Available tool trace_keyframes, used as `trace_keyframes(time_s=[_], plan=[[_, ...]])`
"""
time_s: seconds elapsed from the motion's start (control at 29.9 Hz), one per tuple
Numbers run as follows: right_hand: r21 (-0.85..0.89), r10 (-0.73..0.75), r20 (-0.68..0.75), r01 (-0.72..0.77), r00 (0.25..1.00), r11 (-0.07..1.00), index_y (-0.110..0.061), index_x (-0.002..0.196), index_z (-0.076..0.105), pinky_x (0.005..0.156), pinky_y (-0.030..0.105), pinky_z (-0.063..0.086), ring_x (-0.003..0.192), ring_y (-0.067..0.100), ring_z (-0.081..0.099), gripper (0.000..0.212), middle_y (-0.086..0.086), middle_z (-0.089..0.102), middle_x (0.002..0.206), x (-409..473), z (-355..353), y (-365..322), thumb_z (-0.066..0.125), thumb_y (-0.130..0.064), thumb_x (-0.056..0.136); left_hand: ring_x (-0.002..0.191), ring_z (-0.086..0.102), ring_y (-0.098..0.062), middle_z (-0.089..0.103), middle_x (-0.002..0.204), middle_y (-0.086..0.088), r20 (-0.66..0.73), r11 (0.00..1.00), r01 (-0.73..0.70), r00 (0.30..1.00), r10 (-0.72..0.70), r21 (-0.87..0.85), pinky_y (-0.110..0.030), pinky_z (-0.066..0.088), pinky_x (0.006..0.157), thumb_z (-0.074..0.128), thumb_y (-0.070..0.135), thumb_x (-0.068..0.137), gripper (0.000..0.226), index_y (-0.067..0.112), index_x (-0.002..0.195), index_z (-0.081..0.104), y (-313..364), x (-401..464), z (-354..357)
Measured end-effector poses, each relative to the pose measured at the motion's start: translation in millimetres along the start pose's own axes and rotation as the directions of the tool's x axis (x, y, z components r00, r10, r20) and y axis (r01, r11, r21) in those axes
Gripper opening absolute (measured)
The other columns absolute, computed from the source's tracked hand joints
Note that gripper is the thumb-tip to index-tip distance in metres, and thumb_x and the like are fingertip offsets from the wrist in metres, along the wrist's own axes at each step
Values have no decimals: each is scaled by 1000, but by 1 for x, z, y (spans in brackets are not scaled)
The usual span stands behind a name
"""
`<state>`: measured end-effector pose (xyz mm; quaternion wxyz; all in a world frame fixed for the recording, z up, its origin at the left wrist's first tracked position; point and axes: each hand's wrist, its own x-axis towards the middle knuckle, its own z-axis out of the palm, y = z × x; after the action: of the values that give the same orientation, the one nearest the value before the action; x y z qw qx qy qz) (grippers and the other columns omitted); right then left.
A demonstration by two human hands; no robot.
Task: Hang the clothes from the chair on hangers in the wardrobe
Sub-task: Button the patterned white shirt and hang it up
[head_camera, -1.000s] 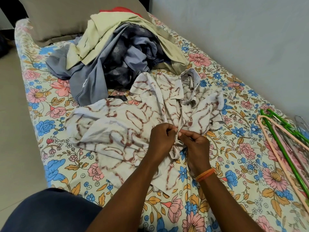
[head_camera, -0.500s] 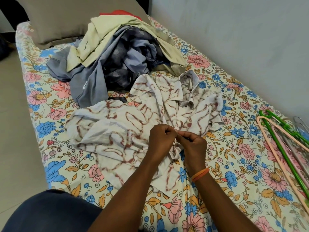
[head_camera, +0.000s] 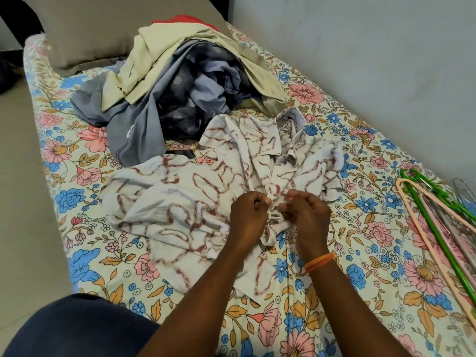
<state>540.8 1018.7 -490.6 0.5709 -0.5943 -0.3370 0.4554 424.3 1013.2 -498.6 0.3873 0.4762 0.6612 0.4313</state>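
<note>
A white shirt with a reddish-brown pattern (head_camera: 185, 202) is spread, crumpled, over the middle of a bed covered by a floral sheet (head_camera: 322, 318). Its collar, with a label showing inside, is turned toward the upper right of the frame, near the wall. The shirt's front edges are gathered at the centre, where both hands are at work. The left hand (head_camera: 248, 215) is clenched, its fingers curled round a fold of the white fabric at the placket. The right hand (head_camera: 307, 213) is likewise curled, and a bunched bit of the same fabric is pinched between its fingertips just beside the left hand; the two hands are close together but a small gap is seen between them. An orange band (head_camera: 319, 261) is worn on the right wrist.

A heap of other clothes (head_camera: 180, 88) is piled in the upper centre of the frame, beyond the shirt: a pale yellow-green garment lies on top, a dark mottled blue one and a grey one beneath, and a strip of red is visible at the back. A taupe pillow (head_camera: 85, 34) is propped behind the heap at the upper left.

Several hangers (head_camera: 438, 222), green, pink and clear, are laid together on the sheet at the right edge of the frame, well apart from the shirt.
</note>
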Motion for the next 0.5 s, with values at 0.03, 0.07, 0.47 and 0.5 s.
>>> trace_keyframes(time_s=[0.03, 0.07, 0.47, 0.5], plan=[[-154, -150, -23, 145, 988, 977, -6, 88, 71, 60, 31, 58, 66, 12, 67, 11, 7, 71, 79, 3, 2, -6, 64, 3, 87, 66, 54, -2, 62, 72, 4, -33, 995, -81, 996, 83, 64, -20, 41, 61, 61, 16, 94, 18, 12, 77, 65, -1, -4, 2], [-292, -293, 1, 280, 956, 915, -10, 87, 71, 61, 24, 57, 65, 4, 65, 12, 1, 70, 80, 8, 5, -13, 67, 1, 86, 68, 52, -5, 60, 72, 1, -45, 976, -167, 984, 175, 140, -21, 39, 61, 60, 16, 94, 20, 12, 75, 62, -1, -7, 5], [-480, -81, 140, 139, 987, 866, -12, 91, 67, 68, 33, 58, 78, 20, 66, 27, 3, 66, 84, 72, 13, 4, 86, -14, 72, 109, 48, -25, 62, 119, 1, 354, 554, -507, 861, 365, 661, -36, 41, 75, 47, 45, 97, 38, 23, 128, 49, 0, 19, -7], [-388, -52, 118, 95, 992, 917, -10, 93, 68, 64, 33, 60, 78, 24, 69, 24, 8, 68, 87, 70, 10, 5, 84, -11, 75, 110, 49, -25, 64, 117, 1, 328, 564, -472, 880, 343, 677, -36, 43, 75, 44, 52, 97, 42, 25, 128, 48, -2, 21, -8]])
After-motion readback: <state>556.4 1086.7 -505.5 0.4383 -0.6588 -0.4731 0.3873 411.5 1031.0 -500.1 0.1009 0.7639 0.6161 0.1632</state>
